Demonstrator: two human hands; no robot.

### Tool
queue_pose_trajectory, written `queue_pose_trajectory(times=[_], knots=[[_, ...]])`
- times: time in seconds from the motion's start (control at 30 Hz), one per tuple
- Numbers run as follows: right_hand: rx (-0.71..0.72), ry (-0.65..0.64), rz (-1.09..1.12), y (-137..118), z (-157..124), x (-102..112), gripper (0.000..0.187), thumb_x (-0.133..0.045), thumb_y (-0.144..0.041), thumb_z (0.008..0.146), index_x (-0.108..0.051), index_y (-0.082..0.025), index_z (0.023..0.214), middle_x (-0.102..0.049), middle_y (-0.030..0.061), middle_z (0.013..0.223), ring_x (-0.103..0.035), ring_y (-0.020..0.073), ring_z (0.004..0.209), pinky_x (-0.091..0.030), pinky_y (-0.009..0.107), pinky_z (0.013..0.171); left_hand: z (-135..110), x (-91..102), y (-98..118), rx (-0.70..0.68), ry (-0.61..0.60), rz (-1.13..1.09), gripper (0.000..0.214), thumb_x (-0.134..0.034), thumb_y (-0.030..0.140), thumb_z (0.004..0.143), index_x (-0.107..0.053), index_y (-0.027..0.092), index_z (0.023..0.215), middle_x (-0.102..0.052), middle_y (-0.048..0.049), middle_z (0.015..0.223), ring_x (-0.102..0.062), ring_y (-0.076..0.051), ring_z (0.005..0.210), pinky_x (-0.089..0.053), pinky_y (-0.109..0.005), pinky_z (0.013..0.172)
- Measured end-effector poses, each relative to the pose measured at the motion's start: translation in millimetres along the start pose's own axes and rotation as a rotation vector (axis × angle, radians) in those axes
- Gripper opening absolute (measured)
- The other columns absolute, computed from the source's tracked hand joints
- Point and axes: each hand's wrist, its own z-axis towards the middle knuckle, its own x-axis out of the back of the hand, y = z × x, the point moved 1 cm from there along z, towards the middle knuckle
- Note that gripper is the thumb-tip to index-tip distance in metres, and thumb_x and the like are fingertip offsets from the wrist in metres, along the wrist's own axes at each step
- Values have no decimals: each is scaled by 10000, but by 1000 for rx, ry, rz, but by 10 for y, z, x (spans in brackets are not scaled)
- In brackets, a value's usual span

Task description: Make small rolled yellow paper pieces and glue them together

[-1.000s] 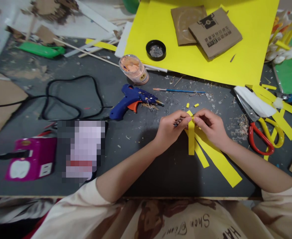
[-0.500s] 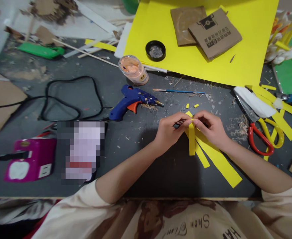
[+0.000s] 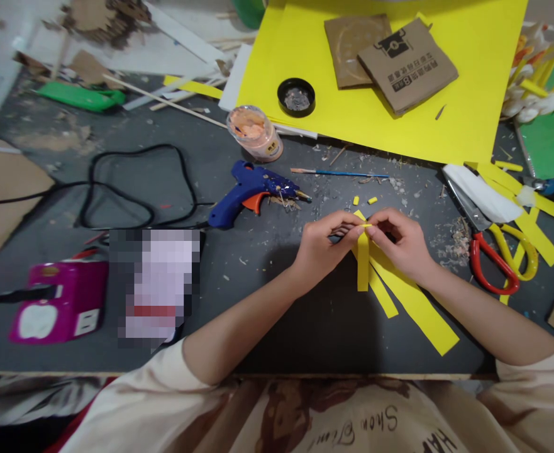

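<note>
Magenta and boxy, a package (image 3: 60, 302) sat at the left of the dark tabletop (image 3: 286, 346). Next lay a blue glue gun (image 3: 232, 200), nozzle pointing right. Then the left hand (image 3: 326, 248) and the right hand (image 3: 399, 242) nearly met, thumbs and fingers of both pinching the far end of a narrow yellow strip (image 3: 363, 264). Two more yellow strips (image 3: 425, 308) slanted out beneath the right hand. Farther right rested scissors (image 3: 480, 238) with red and yellow handles.
</note>
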Motion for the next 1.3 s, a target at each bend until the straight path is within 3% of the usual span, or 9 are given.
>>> queue_pose_trajectory(times=[0.23,0.5,0.9,1.3], knots=[[64,23,-28,-18,-16,8,98,-560,-244,849,-567,-199,762,-568,-4,699,-538,113,655,-426,252,610,-2,-7,-43,44,-42,-15,146,-559,251,841,-613,158,742,-623,31,598,-594,-71,542,-456,-156,533],[-57,-38,34,-24,-11,24,189,-517,-330,877,-538,-188,755,-523,-26,642,-482,88,566,-369,226,526,-12,-2,-12,-26,-14,30,133,-566,241,845,-624,158,758,-638,25,644,-598,-70,574,-461,-156,560],[22,-44,-67,7,-1,16,177,-502,-321,892,-535,-193,775,-538,-15,687,-487,100,611,-359,238,570,2,-3,-22,-26,8,25,69,-596,220,816,-628,164,791,-677,10,718,-628,-75,626,-501,-155,597],[-27,-25,-21,27,2,-4,199,-545,-372,865,-578,-195,780,-574,-2,715,-516,115,657,-391,252,605,-2,-12,-29,-26,17,14,53,-588,192,808,-632,173,787,-689,2,761,-635,-79,672,-516,-163,642]])
